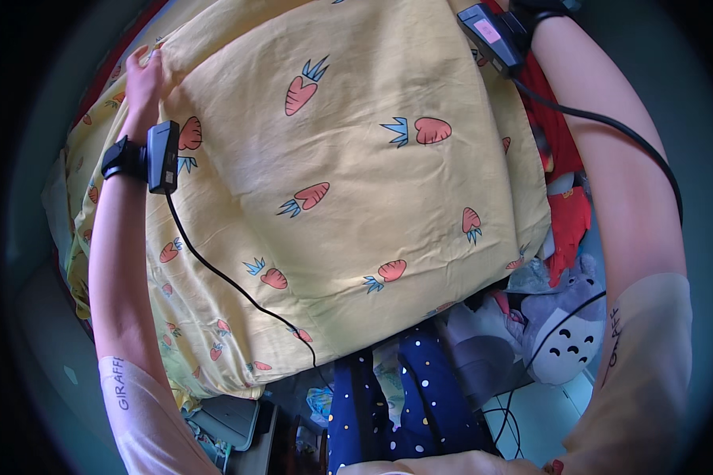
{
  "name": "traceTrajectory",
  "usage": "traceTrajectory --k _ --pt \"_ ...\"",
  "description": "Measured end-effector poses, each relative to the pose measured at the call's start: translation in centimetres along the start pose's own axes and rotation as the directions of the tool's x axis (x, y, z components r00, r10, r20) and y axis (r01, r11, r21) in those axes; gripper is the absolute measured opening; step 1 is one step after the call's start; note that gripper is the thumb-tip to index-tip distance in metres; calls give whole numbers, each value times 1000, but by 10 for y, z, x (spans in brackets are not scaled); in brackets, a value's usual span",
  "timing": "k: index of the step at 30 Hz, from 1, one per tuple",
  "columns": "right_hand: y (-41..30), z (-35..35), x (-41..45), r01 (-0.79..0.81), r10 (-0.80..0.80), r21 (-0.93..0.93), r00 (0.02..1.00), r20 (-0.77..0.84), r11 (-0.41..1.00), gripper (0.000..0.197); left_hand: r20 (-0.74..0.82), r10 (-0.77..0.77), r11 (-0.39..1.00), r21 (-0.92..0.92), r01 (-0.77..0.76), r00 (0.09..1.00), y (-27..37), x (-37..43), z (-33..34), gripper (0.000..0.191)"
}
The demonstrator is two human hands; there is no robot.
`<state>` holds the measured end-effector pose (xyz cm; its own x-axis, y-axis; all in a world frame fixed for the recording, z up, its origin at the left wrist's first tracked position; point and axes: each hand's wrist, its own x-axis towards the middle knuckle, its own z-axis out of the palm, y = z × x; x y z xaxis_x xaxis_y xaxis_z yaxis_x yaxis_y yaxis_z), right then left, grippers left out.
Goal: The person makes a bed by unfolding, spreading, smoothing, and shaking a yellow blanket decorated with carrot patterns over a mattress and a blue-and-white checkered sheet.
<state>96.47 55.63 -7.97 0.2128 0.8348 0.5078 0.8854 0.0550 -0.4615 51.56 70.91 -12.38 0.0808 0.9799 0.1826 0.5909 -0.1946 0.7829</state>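
Observation:
A yellow cloth printed with carrots (344,160), maybe a duvet cover or sheet, hangs spread out before me. My left hand (145,74) is raised at its upper left, where the fabric is bunched, with the fingers bent on the cloth. My right hand (502,5) lies at the top edge of the picture beside the cloth's upper right; only a small part shows, so its grip is hidden. A small black device with a cable is strapped to each wrist, the left one (163,157) and the right one (492,38).
A grey and white plush toy (561,332) and other soft things lie at the lower right, below a red cloth (567,231). A grey storage box (229,418) stands at the lower left. Black cables hang from the wrist devices. My legs in dark blue dotted trousers (434,398) are below.

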Motion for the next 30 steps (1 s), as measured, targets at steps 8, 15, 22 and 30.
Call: traceTrajectory --k 8,15,22,30 --pt "107 -96 -278 -455 518 -257 802 298 852 62 473 105 872 380 -310 875 54 -256 92 86" --pt "133 -95 -231 -542 565 -165 808 165 824 24 431 171 839 409 -361 886 42 -186 124 15" --pt "226 -104 -160 -610 608 -33 781 140 792 22 258 -185 978 -43 202 948 70 -99 170 18" --pt "94 -147 -309 -683 688 -88 724 52 726 64 466 230 893 247 -376 854 95 -329 146 62"
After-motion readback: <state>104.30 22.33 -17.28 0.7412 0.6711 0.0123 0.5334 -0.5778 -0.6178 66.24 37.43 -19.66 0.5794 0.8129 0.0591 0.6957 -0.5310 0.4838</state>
